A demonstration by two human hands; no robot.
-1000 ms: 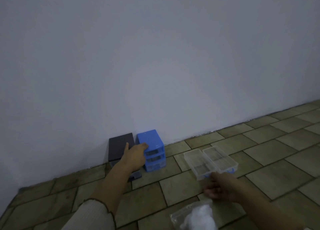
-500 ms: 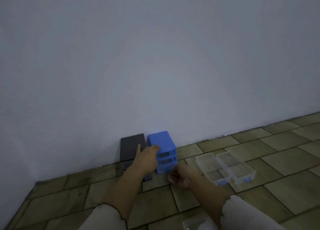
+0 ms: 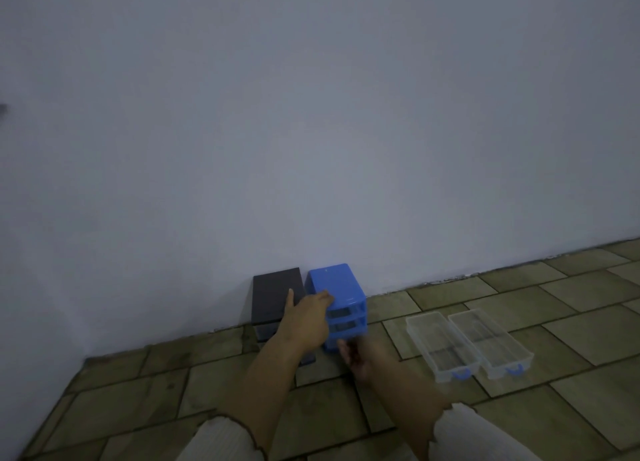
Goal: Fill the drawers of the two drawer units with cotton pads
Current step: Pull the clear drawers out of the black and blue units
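Moved: our right hand (image 3: 360,355) has come in from the clear drawers (image 3: 469,344) to the blue drawer unit's (image 3: 341,301) bottom drawer; whether it grips, we cannot tell.
Left hand (image 3: 306,318): fingers flat, bracing the blue unit's top.
Black drawer unit (image 3: 275,296): just left, against the wall.

The left hand (image 3: 304,318) hides part of the blue drawer unit's (image 3: 341,287) front; the right hand's (image 3: 360,355) fingertips at the bottom drawer are blurred.
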